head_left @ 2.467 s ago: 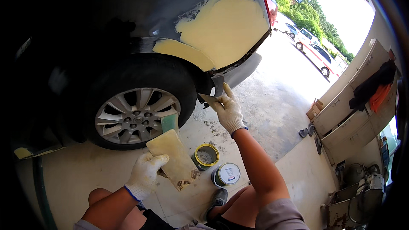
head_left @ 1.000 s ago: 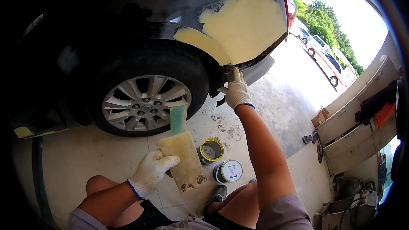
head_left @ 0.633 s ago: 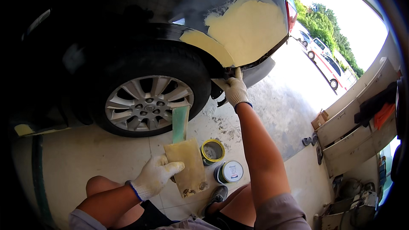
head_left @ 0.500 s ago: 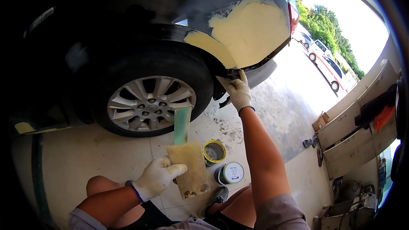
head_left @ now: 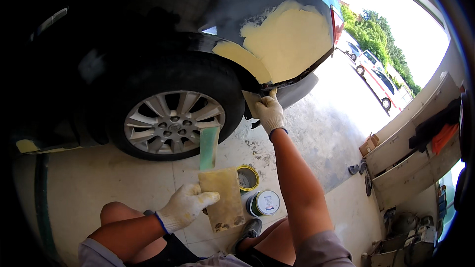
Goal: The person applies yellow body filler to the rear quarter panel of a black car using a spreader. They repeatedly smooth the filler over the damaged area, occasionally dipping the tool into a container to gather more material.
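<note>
My left hand [head_left: 187,206], in a white knit glove, grips a tan, stained rectangular putty board [head_left: 221,199] with the thumb on top. My gloved right hand [head_left: 270,112] is raised to the lower rear edge of the wheel arch. It pinches a flat, pale putty spreader [head_left: 251,104], its blade left of the fingers. Above the hand, cream-yellow filler [head_left: 289,39] covers much of the dark car's rear panel [head_left: 217,0] and runs along the arch. What the fingertips touch at the edge is partly hidden.
The car wheel [head_left: 173,123] stands left of my right hand, a green flat strip [head_left: 209,146] in front of it. An open yellow-rimmed can [head_left: 248,178] and a closed white-lidded can [head_left: 267,202] sit on the floor beside the board. Wooden cabinets [head_left: 410,168] line the right.
My right hand has drawn down and slightly left with the spreader, a little away from the filler's lower tip. The putty board has shifted slightly right. The view has moved a little.
</note>
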{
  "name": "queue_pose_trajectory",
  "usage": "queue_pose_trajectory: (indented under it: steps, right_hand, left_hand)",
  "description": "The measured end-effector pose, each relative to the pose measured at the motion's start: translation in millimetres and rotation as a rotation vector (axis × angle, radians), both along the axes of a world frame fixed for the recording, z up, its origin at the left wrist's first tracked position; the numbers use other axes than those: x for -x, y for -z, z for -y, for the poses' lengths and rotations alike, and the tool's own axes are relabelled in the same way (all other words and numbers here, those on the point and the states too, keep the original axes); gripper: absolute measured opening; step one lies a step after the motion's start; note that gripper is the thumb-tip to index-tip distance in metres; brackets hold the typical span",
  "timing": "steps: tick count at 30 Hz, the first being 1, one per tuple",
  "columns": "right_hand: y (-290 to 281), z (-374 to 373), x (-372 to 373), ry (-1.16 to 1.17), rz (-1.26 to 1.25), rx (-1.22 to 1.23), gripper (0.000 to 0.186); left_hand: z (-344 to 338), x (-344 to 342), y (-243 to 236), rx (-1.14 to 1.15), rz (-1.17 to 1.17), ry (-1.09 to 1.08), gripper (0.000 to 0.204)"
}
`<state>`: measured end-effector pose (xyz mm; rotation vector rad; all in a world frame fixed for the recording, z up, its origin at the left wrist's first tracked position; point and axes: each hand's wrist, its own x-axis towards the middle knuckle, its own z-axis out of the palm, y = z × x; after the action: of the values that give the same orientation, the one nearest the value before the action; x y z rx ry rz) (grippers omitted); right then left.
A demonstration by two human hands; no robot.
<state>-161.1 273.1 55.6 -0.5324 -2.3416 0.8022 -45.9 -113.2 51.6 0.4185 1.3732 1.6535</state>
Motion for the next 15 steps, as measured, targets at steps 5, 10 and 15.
queue_pose_trajectory:
  steps: [5,10,15]
  right_hand:
    - [-9,1,2,-0.076,0.127,0.117,0.029]
    - [21,-19,-6,-0.087,0.019,0.273,0.025]
    - [21,3,-6,-0.028,0.01,0.193,0.028]
  left_hand:
    - [-5,1,-1,0.004,-0.01,-0.025,0.029]
    - [-16,-5,4,-0.075,-0.052,-0.07,0.027]
    - [-10,-2,2,0.006,-0.046,-0.048,0.027]
